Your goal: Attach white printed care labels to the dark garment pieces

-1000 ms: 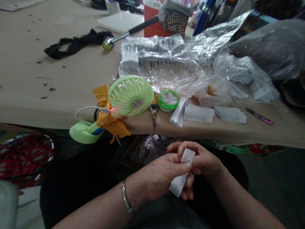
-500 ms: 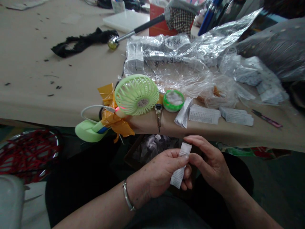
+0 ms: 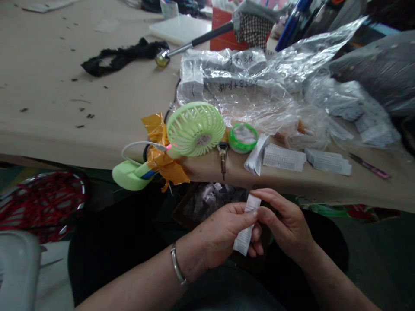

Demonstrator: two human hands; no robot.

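A small white printed label is held upright between the thumb and fingers of my left hand, low in front of the table edge. My right hand meets it from the other side, its thumb and fingertips closed at the label's upper right edge. Just above, on the table's edge, lie a folded bunch of white labels, a stack of printed labels and a second stack of labels. A soldering iron points its tip over the edge, beside a green-rimmed tub with white stuff inside.
A light green fan is fixed to the table edge with orange tape. Behind lie clear plastic bags, a black cloth strip and a dark-handled tool. Tweezers lie right; a box of scraps stands below.
The view has shifted slightly, so the table things sit farther right. My right fingertips have come closer to the label's upper end. My left hand keeps hold of the label.
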